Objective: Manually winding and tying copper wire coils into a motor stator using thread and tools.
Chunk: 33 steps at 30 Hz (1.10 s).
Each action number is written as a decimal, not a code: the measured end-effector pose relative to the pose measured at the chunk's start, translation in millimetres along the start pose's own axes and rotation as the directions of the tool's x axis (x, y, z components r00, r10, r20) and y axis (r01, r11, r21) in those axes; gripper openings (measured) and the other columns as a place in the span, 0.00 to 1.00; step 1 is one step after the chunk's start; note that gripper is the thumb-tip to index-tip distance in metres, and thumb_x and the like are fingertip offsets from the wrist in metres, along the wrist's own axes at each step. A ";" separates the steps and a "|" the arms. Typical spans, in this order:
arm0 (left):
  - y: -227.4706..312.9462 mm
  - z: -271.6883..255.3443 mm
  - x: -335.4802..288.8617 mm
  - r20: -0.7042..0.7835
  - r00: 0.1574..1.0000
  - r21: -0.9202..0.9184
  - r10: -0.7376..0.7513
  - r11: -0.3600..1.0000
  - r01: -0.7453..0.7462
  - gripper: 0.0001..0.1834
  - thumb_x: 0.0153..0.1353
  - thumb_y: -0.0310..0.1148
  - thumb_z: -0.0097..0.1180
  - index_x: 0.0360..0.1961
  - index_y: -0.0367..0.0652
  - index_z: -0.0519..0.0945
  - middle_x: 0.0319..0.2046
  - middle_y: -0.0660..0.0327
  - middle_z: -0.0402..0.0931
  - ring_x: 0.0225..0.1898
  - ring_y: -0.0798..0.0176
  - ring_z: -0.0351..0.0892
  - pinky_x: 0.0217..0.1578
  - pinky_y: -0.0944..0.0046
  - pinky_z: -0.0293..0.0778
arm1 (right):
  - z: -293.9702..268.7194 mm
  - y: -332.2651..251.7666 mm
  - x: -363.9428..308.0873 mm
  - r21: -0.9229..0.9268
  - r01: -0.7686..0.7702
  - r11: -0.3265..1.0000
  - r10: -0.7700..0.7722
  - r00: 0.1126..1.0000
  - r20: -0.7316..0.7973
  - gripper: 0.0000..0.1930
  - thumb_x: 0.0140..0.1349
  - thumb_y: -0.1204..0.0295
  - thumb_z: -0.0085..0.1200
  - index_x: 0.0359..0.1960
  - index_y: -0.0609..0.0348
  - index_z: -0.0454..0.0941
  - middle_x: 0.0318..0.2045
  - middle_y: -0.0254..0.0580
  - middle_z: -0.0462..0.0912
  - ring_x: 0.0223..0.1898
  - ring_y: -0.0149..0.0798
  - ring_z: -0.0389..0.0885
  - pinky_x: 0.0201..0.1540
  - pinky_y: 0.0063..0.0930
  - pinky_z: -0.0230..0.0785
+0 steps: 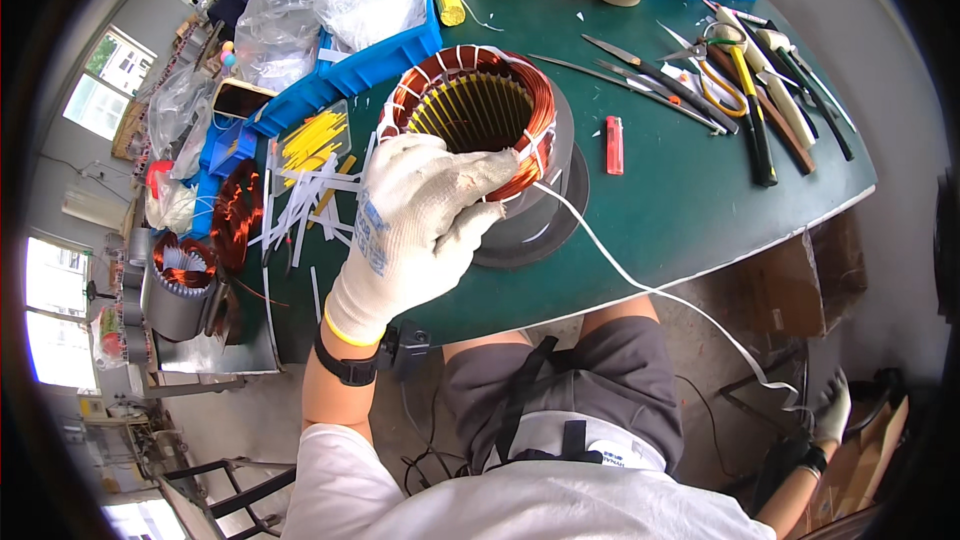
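A motor stator [540,105] with copper windings bound in white cord stands on a round dark grey base [545,240]. Yellow slot strips line its bore. My left hand [415,215], in a white knit glove, is closed over the near rim of the windings, its index finger and thumb by the lacing. From there a white cord [640,285] runs over the table edge and down to the lower right. Far out at that side is my gloved right hand [832,410], at the cord's far stretch; it looks closed on the cord, though its fingers are small and partly blurred.
Right of the stator lie a red lighter [614,145], scissors [722,90] and several hand tools. Yellow strips [315,140] and white strips [300,205] lie left, near another wound stator [180,285]. Blue trays [385,55] hold plastic bags. A cardboard box [790,280] stands below the table.
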<state>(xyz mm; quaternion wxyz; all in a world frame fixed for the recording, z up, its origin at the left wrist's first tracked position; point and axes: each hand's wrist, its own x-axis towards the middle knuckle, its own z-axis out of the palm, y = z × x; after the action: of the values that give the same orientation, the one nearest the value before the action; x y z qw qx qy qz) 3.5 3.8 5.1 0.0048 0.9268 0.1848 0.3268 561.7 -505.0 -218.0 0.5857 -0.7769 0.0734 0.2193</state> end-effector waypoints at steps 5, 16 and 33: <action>-7.6 7.2 -8.0 -0.016 1.000 -0.007 0.013 1.000 -0.014 0.18 0.54 0.29 0.64 0.48 0.50 0.85 0.43 0.65 0.84 0.38 0.56 0.77 0.50 0.54 0.69 | 290.1 -117.6 -226.1 0.016 0.210 0.978 -0.164 0.713 0.681 0.15 0.65 0.74 0.49 0.51 0.65 0.77 0.28 0.29 0.76 0.24 0.19 0.68 0.28 0.16 0.63; -8.3 7.3 -14.9 -0.094 0.992 0.028 0.081 0.996 -0.079 0.15 0.53 0.31 0.66 0.43 0.49 0.85 0.41 0.65 0.84 0.35 0.56 0.76 0.44 0.54 0.69 | 398.4 -153.3 -356.1 0.661 0.660 0.358 -0.699 -0.279 0.658 0.12 0.58 0.84 0.54 0.43 0.67 0.81 0.31 0.49 0.84 0.25 0.49 0.81 0.30 0.36 0.75; -13.1 11.6 -5.5 -0.212 0.967 -0.018 0.140 0.989 -0.147 0.08 0.59 0.36 0.66 0.37 0.47 0.83 0.32 0.64 0.83 0.28 0.59 0.78 0.36 0.57 0.68 | 425.4 -197.3 -362.8 0.494 0.131 0.860 -0.460 -0.222 0.860 0.12 0.68 0.70 0.54 0.44 0.68 0.82 0.34 0.41 0.81 0.34 0.29 0.75 0.39 0.25 0.69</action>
<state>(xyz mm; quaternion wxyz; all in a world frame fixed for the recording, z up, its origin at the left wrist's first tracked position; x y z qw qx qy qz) 2.2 15.5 -9.0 -0.0227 0.8978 0.1112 0.4255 202.6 -96.2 17.3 0.5529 -0.2665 -0.5531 0.5633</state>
